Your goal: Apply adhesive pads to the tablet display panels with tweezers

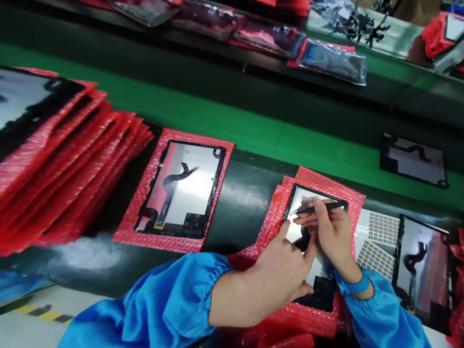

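Note:
A flat screen panel [300, 200] with a black frame lies on a red bubble-wrap sheet [337, 181] in front of me. My left hand [279, 275] rests on the panel's lower part, fingers spread and pressing flat. My right hand [331, 232] is closed around black tweezers [319, 208], whose tip points left over the panel's upper edge. Both arms wear blue sleeves. My hands hide the panel's middle.
Another panel on red bubble wrap [181, 191] lies to the left, beside a tall stack of red-wrapped panels [54, 154]. A sheet of small grey pads [379, 239] and a further panel [422, 266] sit to the right. Bagged parts [329, 60] line the far conveyor.

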`<state>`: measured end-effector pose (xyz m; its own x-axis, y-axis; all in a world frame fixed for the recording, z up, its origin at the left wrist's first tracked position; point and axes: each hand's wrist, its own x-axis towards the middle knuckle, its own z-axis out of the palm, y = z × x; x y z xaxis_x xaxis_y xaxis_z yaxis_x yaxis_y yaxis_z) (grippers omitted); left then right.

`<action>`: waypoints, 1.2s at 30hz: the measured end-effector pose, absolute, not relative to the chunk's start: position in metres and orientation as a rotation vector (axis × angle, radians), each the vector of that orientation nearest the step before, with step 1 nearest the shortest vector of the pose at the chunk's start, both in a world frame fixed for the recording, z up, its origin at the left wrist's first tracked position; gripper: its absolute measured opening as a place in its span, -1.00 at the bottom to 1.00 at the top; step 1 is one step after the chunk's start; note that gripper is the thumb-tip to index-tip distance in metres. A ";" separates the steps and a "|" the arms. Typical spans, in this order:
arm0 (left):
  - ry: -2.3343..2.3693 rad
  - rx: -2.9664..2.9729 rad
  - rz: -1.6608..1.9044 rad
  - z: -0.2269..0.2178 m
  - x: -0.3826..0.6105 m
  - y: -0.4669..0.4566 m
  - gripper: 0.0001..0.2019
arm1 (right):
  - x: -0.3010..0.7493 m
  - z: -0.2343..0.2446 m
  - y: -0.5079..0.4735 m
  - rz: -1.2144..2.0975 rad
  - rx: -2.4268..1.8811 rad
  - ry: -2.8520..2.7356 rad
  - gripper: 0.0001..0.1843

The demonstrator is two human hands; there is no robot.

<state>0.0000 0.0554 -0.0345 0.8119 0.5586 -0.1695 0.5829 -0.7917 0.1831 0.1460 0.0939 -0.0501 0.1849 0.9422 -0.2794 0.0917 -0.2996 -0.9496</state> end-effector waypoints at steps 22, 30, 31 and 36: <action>0.832 2.717 0.083 -0.041 -0.008 0.078 0.05 | 0.147 -0.059 0.094 1.218 -1.610 -1.054 -0.43; 0.906 2.520 0.152 -0.028 -0.014 0.092 -0.51 | 0.159 -0.058 0.090 1.184 -1.503 -0.936 -0.39; 1.028 2.443 0.162 -0.024 -0.017 0.096 -0.62 | 0.164 -0.058 0.087 1.155 -1.488 -0.916 -0.40; 1.532 2.097 0.037 -0.029 -0.034 0.110 -0.65 | 0.194 -0.070 0.067 1.086 -1.490 -0.871 -0.42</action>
